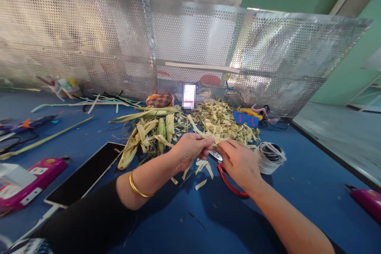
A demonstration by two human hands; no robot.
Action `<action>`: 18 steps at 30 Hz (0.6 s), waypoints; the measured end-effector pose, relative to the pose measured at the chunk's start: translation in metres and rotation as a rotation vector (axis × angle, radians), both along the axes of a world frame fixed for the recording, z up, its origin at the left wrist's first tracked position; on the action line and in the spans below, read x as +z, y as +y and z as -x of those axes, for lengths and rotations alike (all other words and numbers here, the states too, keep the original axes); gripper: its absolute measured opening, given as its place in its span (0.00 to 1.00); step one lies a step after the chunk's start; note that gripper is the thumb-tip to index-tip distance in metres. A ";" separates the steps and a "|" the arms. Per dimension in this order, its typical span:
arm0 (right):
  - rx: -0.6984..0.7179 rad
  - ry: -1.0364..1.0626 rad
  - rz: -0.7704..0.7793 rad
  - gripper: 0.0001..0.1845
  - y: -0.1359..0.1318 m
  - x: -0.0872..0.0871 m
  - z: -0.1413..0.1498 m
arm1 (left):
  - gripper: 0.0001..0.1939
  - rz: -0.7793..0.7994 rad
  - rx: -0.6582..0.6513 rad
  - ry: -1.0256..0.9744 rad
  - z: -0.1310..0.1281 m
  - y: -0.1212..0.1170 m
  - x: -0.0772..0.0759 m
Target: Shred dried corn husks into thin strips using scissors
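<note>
Near the middle of the blue table, my left hand (192,149) pinches a pale strip of corn husk (194,125), which sticks up past the fingers. My right hand (239,162) meets it from the right, fingers closed on the same husk; its fingertips are partly hidden. Beneath the right hand lies a pair of scissors (228,184) with red handles, blades partly covered. Small cut husk pieces (204,166) are scattered just below the hands. Behind them rises a heap of shredded husk (217,117), with whole corn husks (145,135) to its left.
A spool of white strapping (270,158) stands right of my right hand. A tablet (86,174) and a magenta power strip (34,182) lie at left. A lit phone (189,96) leans by the perforated metal screen (193,39) at the back, near a blue piece with red dots (245,119).
</note>
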State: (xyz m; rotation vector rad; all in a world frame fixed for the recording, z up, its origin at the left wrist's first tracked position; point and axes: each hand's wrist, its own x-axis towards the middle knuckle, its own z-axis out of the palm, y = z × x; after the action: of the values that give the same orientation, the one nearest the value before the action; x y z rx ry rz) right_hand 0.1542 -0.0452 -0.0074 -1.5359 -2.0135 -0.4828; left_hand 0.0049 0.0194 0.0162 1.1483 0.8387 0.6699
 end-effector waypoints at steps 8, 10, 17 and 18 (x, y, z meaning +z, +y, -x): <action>0.145 0.437 0.346 0.16 -0.009 0.030 -0.007 | 0.16 -0.141 -0.009 0.051 0.003 0.011 -0.005; 0.175 0.597 0.499 0.16 -0.008 0.033 -0.010 | 0.16 -0.126 -0.040 0.046 0.004 0.011 -0.003; 0.170 1.291 0.663 0.18 0.004 0.019 -0.014 | 0.15 0.008 -0.128 0.003 0.004 0.004 0.004; 0.145 1.325 0.646 0.18 0.006 0.017 -0.013 | 0.15 0.006 -0.127 0.009 0.003 0.004 0.004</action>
State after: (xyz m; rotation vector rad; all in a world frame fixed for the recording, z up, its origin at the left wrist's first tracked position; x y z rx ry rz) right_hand 0.1674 -0.0395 0.0093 -1.3616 -1.1513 1.0923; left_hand 0.0015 0.0231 0.0205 1.1893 0.7683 0.5568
